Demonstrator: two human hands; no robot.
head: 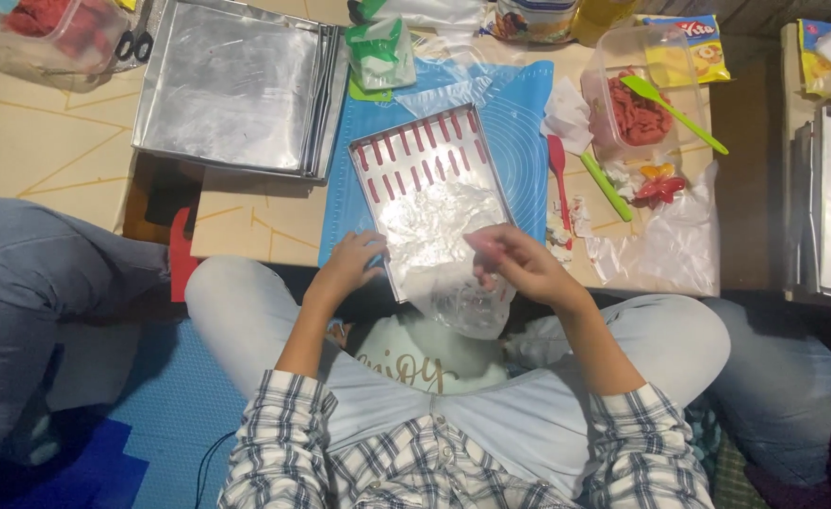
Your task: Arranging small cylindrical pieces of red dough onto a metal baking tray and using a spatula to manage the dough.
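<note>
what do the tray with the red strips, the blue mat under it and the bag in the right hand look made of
The tray looks like thin metal, likely aluminium: dull silver with a soft glare. The blue mat seems to be silicone or soft plastic, matte and lying flat. The bag, pinched by the right hand, looks like thin clear plastic film, crinkled and see-through.

- a stack of bare metal trays (236,85) at the far left of the surface (48,141);
- a clear tub (643,90) of red paste, a green spatula (672,111) leaning in it;
- a red spatula (559,174) on the blue mat (519,123), its handle pointing toward the near edge;
- a green stick (607,187) just beside it;
- a yellow packet (693,45) behind the tub;
- crumpled clear plastic (670,245) at the near right edge.
</note>
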